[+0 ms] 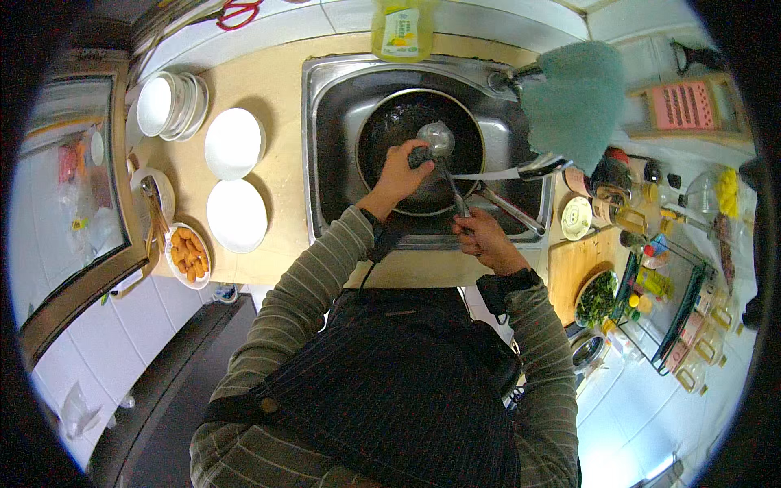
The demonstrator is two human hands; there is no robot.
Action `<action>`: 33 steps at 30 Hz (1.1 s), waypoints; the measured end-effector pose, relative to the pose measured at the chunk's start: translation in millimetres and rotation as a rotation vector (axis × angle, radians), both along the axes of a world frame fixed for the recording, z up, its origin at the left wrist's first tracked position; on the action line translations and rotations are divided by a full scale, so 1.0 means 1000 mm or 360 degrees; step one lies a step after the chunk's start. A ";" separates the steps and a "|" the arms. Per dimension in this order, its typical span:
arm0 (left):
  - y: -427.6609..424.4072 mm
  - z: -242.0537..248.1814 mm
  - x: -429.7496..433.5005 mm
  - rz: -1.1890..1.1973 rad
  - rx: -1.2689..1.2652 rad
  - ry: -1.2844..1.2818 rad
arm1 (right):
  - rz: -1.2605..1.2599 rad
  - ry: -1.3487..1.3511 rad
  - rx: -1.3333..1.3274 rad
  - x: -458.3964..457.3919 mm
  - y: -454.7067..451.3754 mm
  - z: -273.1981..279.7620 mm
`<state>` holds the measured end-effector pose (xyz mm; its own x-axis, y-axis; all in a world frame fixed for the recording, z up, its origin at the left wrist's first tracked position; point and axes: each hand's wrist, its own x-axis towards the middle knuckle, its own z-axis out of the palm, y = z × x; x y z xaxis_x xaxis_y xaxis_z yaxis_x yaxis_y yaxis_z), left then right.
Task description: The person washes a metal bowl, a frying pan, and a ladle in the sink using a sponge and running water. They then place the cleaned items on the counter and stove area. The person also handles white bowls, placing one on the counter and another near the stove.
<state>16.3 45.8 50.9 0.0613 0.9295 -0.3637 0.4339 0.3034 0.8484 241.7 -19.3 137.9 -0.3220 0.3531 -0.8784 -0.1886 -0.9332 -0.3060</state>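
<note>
My left hand (399,177) pinches a dark scouring pad (420,157) against the neck of a metal ladle, just below its round bowl (436,139). With my right hand (488,241) I grip the ladle's handle (457,198). Both hands are above a dark wok (390,122) that sits in the stainless steel sink (332,97). The wok's handle (512,210) points to the lower right, towards the sink's rim. From the faucet spout (544,167), a pale stream of water (488,175) reaches the ladle's neck. Its dark surface glistens wet inside the wok.
Left on the counter are stacked bowls (157,104), two white bowls (235,143) and a dish of orange food (189,255). A yellow detergent bottle (401,30) stands behind the sink. A teal cloth (573,104) hangs right, above a cutting board (573,262) and leafy greens (598,299).
</note>
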 end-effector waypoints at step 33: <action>-0.003 -0.015 0.043 -0.0845 0.0759 0.0133 | -0.0153 0.0270 -0.0012 0.018 -0.055 0.061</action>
